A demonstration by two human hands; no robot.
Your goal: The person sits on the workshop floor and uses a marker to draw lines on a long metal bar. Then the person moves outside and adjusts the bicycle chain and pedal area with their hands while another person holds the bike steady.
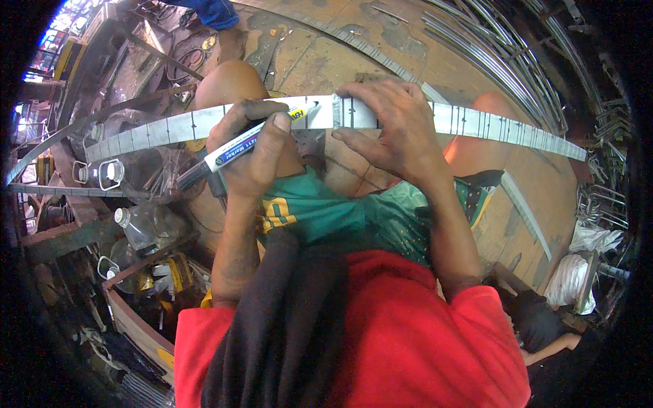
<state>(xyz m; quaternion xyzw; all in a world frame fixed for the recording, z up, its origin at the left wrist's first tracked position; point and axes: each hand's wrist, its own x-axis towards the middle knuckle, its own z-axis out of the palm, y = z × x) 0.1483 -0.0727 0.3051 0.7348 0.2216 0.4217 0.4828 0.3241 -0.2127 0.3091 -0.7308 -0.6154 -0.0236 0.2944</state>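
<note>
A long, flat whitish bar [170,130] with many black cross marks lies across in front of me, above my knees. Between the fingers and thumb of my left hand [260,160] is a marker [235,148] with a white and blue barrel. Its black tip points up and right, over the bar's middle. My right hand [401,136] grips the bar right of the tip, fingers over the far edge and thumb at the near edge. Beside that thumb, a short pale piece [338,112] with a straight end overlaps the bar; its far part is hidden under the hand.
More marked strips [527,214] lie on the floor at right and far ahead. Bundled metal rods [486,71] lie at far right. Clear plastic jugs [153,224] stand at left, near a wooden box [139,333]. Another person's leg [218,13] shows far left, an arm [554,347] lower right.
</note>
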